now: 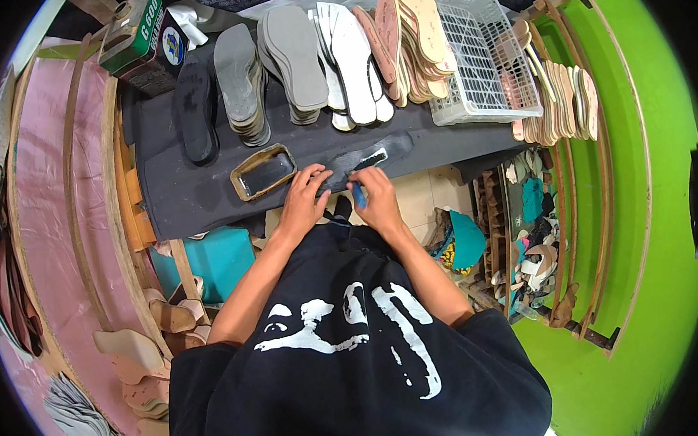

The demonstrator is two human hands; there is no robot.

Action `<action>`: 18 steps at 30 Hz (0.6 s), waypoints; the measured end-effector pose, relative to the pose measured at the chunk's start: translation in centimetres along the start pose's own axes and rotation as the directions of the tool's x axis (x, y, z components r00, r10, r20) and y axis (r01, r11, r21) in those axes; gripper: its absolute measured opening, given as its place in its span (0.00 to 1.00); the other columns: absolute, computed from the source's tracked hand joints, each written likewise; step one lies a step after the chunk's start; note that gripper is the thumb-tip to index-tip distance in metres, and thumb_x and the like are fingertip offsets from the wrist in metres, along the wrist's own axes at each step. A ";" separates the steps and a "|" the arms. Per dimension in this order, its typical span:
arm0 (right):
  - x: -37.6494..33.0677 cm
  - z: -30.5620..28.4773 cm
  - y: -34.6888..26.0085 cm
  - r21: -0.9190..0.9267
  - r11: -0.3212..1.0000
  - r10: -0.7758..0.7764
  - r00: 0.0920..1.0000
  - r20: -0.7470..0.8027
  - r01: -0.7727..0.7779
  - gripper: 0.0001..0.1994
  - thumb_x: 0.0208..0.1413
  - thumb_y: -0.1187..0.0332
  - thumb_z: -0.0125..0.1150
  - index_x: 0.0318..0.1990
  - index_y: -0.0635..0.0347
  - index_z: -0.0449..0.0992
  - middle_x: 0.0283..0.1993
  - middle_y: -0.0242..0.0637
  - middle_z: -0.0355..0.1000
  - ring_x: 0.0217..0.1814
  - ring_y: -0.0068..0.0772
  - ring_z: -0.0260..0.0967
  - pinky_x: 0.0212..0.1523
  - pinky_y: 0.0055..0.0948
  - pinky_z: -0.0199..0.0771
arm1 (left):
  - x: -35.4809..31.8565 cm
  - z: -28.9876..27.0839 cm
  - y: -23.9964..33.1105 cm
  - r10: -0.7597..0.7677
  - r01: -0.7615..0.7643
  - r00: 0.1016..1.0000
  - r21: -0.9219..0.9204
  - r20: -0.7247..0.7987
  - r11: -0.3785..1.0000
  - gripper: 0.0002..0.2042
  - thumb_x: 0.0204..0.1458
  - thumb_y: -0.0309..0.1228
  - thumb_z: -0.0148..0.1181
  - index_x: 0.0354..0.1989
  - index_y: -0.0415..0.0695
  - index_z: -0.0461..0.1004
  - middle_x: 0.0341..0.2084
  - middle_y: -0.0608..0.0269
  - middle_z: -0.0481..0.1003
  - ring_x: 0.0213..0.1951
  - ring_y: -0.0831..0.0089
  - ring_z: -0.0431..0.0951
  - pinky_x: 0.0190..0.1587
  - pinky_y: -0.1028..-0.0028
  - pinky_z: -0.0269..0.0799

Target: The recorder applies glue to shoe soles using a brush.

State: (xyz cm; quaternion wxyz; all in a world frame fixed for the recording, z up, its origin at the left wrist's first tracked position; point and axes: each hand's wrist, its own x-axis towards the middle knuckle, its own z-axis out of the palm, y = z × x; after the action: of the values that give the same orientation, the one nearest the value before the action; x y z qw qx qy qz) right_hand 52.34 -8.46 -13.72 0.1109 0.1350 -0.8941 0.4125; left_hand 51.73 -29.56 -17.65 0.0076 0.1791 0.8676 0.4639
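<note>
- Right hand [378,205], in the head view, curls around a blue-handled tool [359,196], perhaps held low for control; its tip is hard to make out.
- Left hand [303,203] rests, fingers loosely spread, at the left end of a dark insole [399,145], seemingly steadying it.
- That insole lies flat on the bench [177,198], white patch upward.
- Beside the left hand sits an open-topped container [237,181], likely for easy reach.
- Stacked insoles [299,56] line the far side, presumably leaving working room.

A dark, sole-shaped piece [345,163] lies flat by the bench's [184,195] near edge, slanting toward the far right, a white patch [374,157] on it; a blue-handled tool [359,196] sits in the right hand [379,203].
</note>
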 end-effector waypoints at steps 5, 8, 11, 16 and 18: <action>1.4 -2.9 3.0 0.129 0.933 0.347 0.936 -0.066 -0.337 0.05 0.60 0.76 0.71 0.38 0.68 0.79 0.37 0.49 0.80 0.34 0.42 0.80 0.39 0.33 0.79 | -0.5 -0.1 -1.7 0.101 -0.105 0.992 -0.045 -0.070 0.993 0.16 0.55 0.24 0.74 0.52 0.38 0.83 0.60 0.53 0.79 0.61 0.52 0.80 0.63 0.59 0.76; 2.8 -4.6 3.3 0.006 0.918 0.395 0.910 -0.122 -0.398 0.05 0.60 0.76 0.72 0.38 0.67 0.79 0.36 0.49 0.79 0.32 0.44 0.79 0.36 0.35 0.78 | -0.6 -0.1 -1.6 0.083 -0.087 0.993 -0.053 -0.078 0.995 0.14 0.55 0.24 0.74 0.49 0.38 0.84 0.59 0.53 0.80 0.60 0.54 0.81 0.62 0.59 0.77; 1.7 -3.1 2.5 -0.128 0.972 0.185 0.976 -0.114 -0.199 0.06 0.59 0.75 0.72 0.38 0.66 0.79 0.35 0.49 0.78 0.33 0.48 0.80 0.36 0.38 0.78 | -0.5 -0.1 -1.5 0.064 -0.069 0.996 -0.082 -0.063 0.994 0.13 0.55 0.24 0.74 0.48 0.38 0.84 0.59 0.53 0.80 0.60 0.54 0.81 0.62 0.59 0.77; 1.3 -1.9 0.4 0.020 0.943 0.333 0.940 -0.080 -0.332 0.06 0.57 0.73 0.75 0.37 0.65 0.83 0.34 0.48 0.80 0.33 0.46 0.82 0.37 0.38 0.80 | -0.5 -0.2 -1.5 0.073 -0.077 0.995 -0.074 -0.062 0.994 0.12 0.56 0.24 0.73 0.48 0.38 0.84 0.59 0.54 0.80 0.59 0.54 0.82 0.62 0.59 0.77; 2.2 -3.3 0.3 0.054 0.927 0.376 0.923 -0.083 -0.372 0.07 0.56 0.73 0.76 0.37 0.66 0.84 0.32 0.46 0.82 0.32 0.39 0.83 0.38 0.34 0.82 | -0.6 -0.3 -1.6 0.066 -0.071 0.996 -0.083 -0.060 0.994 0.12 0.56 0.24 0.73 0.48 0.38 0.84 0.59 0.54 0.80 0.59 0.54 0.82 0.61 0.59 0.78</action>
State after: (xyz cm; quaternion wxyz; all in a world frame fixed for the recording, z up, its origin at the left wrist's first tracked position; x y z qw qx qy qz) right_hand 50.50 -6.09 -11.15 0.0685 -0.0549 -0.8896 0.4482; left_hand 51.72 -30.77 -18.82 -0.0258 0.1950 0.8403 0.5052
